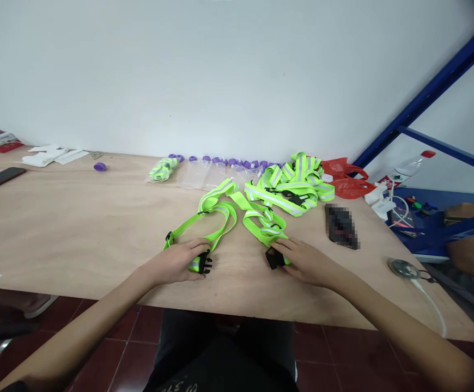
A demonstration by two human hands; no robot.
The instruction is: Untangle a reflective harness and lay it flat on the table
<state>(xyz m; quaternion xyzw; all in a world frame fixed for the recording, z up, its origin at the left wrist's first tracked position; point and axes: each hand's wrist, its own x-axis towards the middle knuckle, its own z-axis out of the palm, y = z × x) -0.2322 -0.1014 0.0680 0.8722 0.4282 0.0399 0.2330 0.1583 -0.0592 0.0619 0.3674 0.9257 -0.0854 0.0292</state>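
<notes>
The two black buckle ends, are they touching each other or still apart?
Apart. The head view shows the pronged buckle end under the left hand and the socket buckle end at the right hand, bare table between them.

Both arms come in from the bottom corners, bare forearms angled inward so the hands end up near each other, well apart from touching. Left hand (180,262) is palm down, fingers curled loosely with the tips pointing right. Right hand (307,262) is also palm down, flatter, fingers stretched out toward the left, thumb tucked along the near side. Wrists look pretty straight on both, elbows out of frame.
</notes>
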